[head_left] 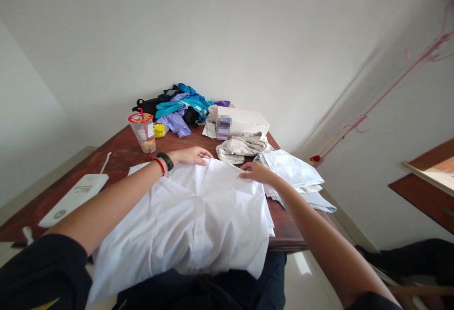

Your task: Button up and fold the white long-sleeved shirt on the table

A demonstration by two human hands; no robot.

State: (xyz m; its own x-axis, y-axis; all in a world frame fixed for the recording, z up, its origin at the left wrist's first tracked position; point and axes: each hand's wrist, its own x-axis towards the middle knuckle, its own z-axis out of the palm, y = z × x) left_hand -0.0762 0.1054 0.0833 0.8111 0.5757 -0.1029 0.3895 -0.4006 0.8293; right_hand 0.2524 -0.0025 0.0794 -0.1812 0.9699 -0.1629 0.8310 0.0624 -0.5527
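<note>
A white button-up shirt (216, 206) lies over the near part of the dark wooden table, its lower part hanging over the front edge towards my lap. At the shirt's far edge, my left hand (193, 155) has the cloth between thumb and fingers. A black band and a red cord circle that wrist. My right hand (258, 172) pinches the same edge farther right, beside a stack of folded pale shirts (292, 170). A button placket runs down the middle of the shirt, which looks wrinkled.
On the table (122, 147) stand a plastic cup (144, 133) with a red straw and a white box (244, 120). A pile of coloured clothes (187, 102), patterned cloth (244, 145) and a white corded device (76, 199) lie around. A pink coat rack (386, 85) leans at right.
</note>
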